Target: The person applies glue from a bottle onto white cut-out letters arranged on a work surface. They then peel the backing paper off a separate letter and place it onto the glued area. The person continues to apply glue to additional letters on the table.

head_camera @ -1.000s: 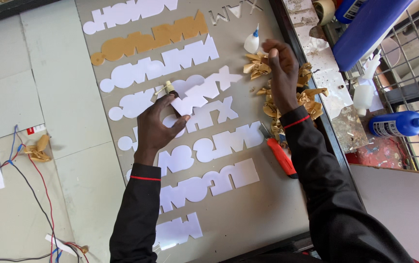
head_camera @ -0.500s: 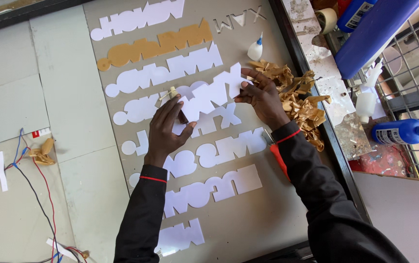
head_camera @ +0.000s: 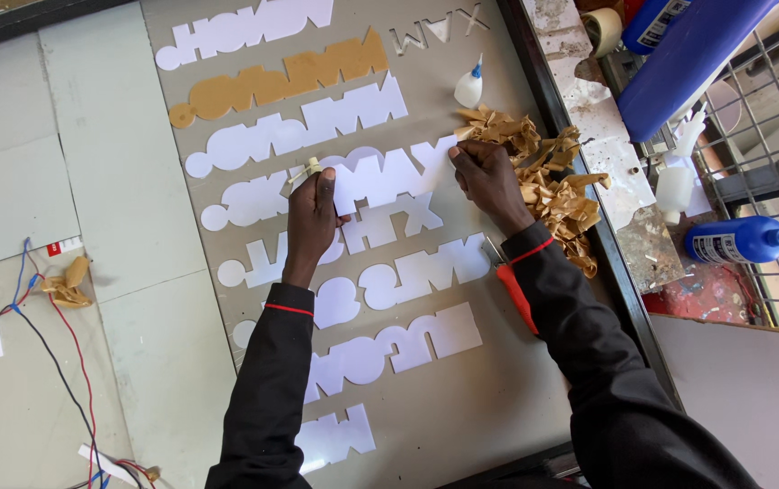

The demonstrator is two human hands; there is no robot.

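A white cut-out letter strip (head_camera: 380,177) lies across the grey board (head_camera: 489,380). My left hand (head_camera: 312,213) holds its left end and pinches a curl of tan backing paper (head_camera: 303,172) there. My right hand (head_camera: 485,172) grips the strip's right end with the fingertips. More white letter strips (head_camera: 303,131) lie in rows above and below, and one strip (head_camera: 276,81) is still tan. A heap of peeled tan paper (head_camera: 548,186) sits just right of my right hand.
A small white glue bottle (head_camera: 468,86) stands above the heap. A red-handled cutter (head_camera: 514,294) lies under my right forearm. Blue bottles (head_camera: 738,240) and a wire rack (head_camera: 761,136) fill the right side. Wires (head_camera: 45,335) cross the floor at left.
My right hand came away from the paper heap and took the right end of the white strip. My left hand shifted slightly up along the strip's left end.
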